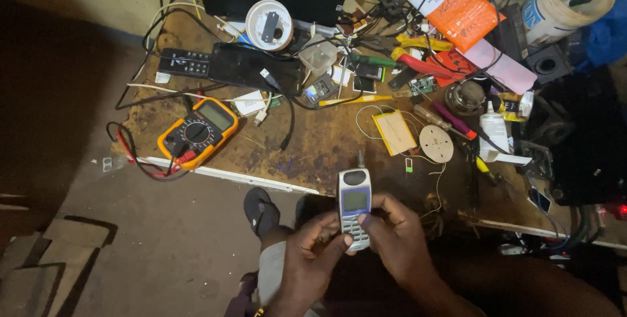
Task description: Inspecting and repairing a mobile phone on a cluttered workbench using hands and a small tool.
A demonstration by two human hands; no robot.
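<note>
Now, grip: left hand [307, 255] and right hand [395, 238] both clamped on one phone [354, 209], upright between them, thumbs on keypad.
Phone: silver, small grey screen, stub aerial; held just short of the bench [326, 147] edge.
Counts: one multimeter [198, 132], orange, up and left of the grip, with red and black leads; one remote [185, 63] beyond it; one round wooden disc [436, 143] up and right; one sandal [260, 209] just left of the grip.
Packages: orange flat pack [460, 13] far up right; pink slab [501, 65] beside it; white glue bottle [494, 129] right of the disc.
Surface: stained brown wood, cluttered with wires and tools.
Room: grey concrete floor [163, 238], dim.
</note>
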